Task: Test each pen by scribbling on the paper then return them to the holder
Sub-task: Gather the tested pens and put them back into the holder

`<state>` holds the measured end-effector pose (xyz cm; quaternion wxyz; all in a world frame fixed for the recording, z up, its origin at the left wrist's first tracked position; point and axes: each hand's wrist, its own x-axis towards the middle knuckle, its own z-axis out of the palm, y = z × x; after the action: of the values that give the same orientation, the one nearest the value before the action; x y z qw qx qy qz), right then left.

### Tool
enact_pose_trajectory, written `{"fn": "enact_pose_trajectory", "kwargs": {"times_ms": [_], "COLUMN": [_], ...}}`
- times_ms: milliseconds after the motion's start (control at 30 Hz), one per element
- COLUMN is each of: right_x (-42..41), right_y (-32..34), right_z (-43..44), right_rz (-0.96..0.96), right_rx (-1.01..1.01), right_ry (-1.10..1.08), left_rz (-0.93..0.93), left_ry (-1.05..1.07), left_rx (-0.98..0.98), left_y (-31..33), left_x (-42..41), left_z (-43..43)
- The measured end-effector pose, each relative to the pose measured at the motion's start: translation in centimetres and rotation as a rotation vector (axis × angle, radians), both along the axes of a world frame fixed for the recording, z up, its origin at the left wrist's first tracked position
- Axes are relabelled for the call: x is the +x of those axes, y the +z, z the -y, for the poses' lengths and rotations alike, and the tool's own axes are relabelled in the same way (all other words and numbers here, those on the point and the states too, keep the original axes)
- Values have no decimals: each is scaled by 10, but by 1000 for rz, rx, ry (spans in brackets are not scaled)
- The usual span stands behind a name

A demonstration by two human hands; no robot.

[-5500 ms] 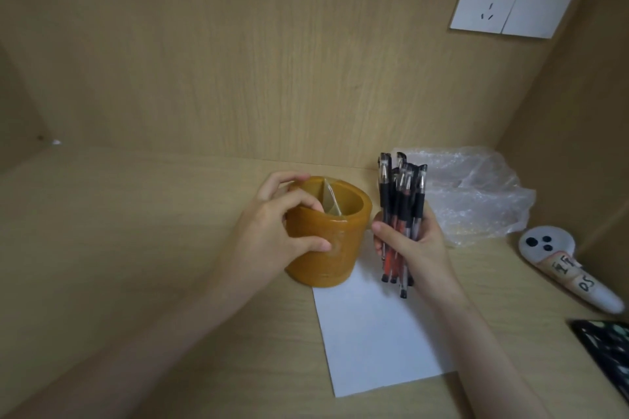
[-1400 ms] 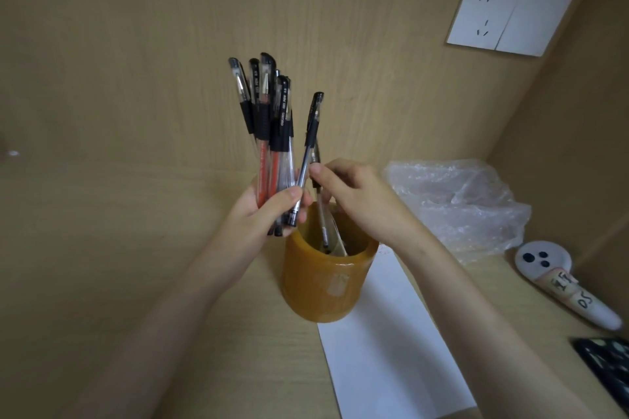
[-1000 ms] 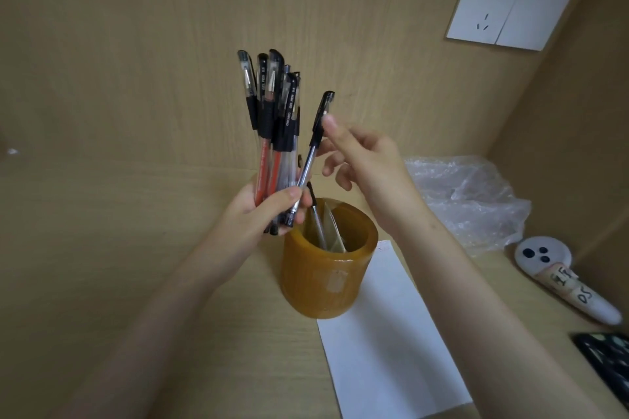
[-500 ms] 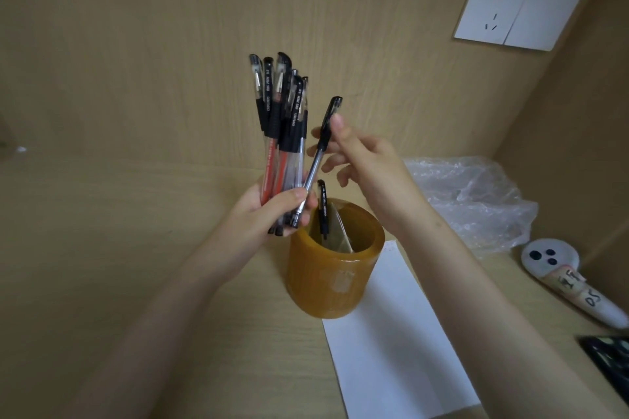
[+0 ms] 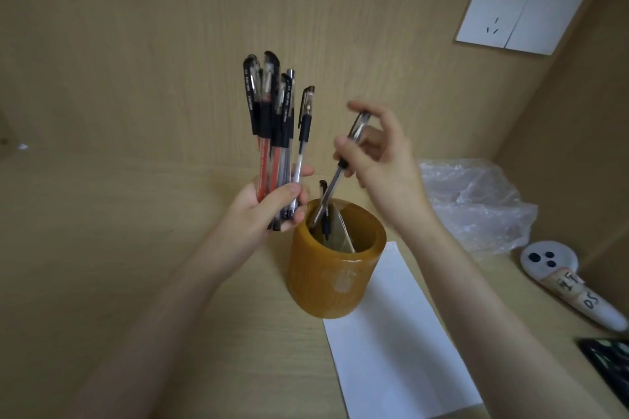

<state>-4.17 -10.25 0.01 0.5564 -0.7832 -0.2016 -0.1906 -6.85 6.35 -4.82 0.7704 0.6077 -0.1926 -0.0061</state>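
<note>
1. Head view: the left hand (image 5: 263,211) grips a bundle of capped pens (image 5: 272,133) upright, just left of the holder's rim.
2. The right hand (image 5: 377,160) pinches a single pen (image 5: 340,171), slanted, with its lower end inside the amber pen holder (image 5: 335,277). Another pen (image 5: 323,201) leans inside.
3. The holder stands mid-desk (image 5: 102,248) at the far corner of the white paper (image 5: 398,333).
4. A crumpled plastic bag (image 5: 476,207) fills the back right corner. A white handheld device (image 5: 561,272) and a dark object (image 5: 609,367) lie along the right edge.
</note>
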Motion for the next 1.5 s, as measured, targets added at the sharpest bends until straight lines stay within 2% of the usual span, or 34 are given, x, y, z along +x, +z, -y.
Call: {"fn": "enact_pose_trajectory", "kwargs": {"times_ms": [100,233,400,533,700,800,967,1167,1233,1433,1500], "right_x": [-2,0,2,5,3,3,3,1,1,-3,-2], "right_y": [-12,-17,1,13,17,21,17,-6,-9,5,11], "right_z": [-2,1,-3,-17,-12,-3,4,2,3,-3,-11], "right_rz": [-18,-42,-159,-192,-98,-49,-58,-126,-140,-134,-114], "right_rx": [-165,-246,62,173,319,331,169,-237,-265,33,74], "right_ry": [-6,-69,-6,87,87,32,6,51,47,84,94], "left_rz": [16,24,9,23,-4,-12,-1,-25,-27,-8,-11], "left_ry": [-2,-1,-11,-22,30,27,33,51,57,25,2], "left_rx": [19,1,16,52,-5,8,8,5,33,97,106], "left_y": [-1,-1,0,1,4,2,2,3,2,5,6], "left_x": [1,2,0,-2,-2,-2,-1,-2,-2,-4,-6], "left_z": [1,-3,-2,0,-2,-3,-3,-3,-3,-3,0]}}
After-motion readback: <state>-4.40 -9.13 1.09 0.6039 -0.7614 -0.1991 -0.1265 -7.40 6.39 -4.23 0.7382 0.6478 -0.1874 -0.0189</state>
